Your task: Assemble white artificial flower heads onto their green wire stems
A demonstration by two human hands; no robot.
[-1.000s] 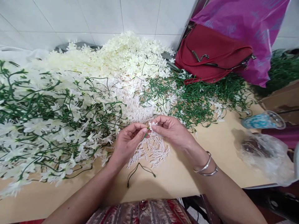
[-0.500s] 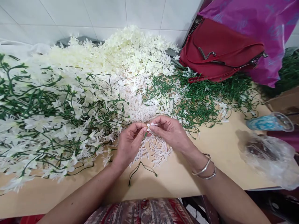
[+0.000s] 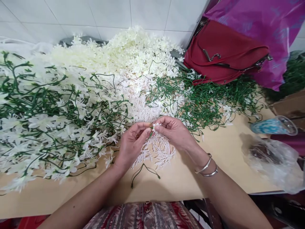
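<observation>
The left hand (image 3: 132, 143) pinches a green stem (image 3: 150, 135) between thumb and index finger; the finger gap is narrow. The right hand (image 3: 175, 132) holds a small white flower (image 3: 156, 126) between thumb and index finger, also with a narrow gap. The fingertips of the two hands meet or nearly meet at this point. The flower appears to be seated on the stem tip, though the fingers cover most of the joint.

The flower and stem are located above the table (image 3: 214, 159), over the near end of a pile of thin white sticks (image 3: 164, 154). A loose forked stem (image 3: 143, 164) lies flat on the table, on the wearer's side of the sticks.

Flowered sprays (image 3: 52, 121) with green stems cover the table at the left. A heap of loose cream flowers (image 3: 133, 52) lies at the rear, along the tiled wall (image 3: 111, 12). A tangle of bare green stems (image 3: 202, 106) lies to the right of the sticks. A red handbag (image 3: 226, 47) rests behind this tangle, with a purple plastic bag (image 3: 278, 38) beside it. A blue-patterned cup (image 3: 269, 126) lies on its side at the right, near a clear plastic bag (image 3: 281, 168).
</observation>
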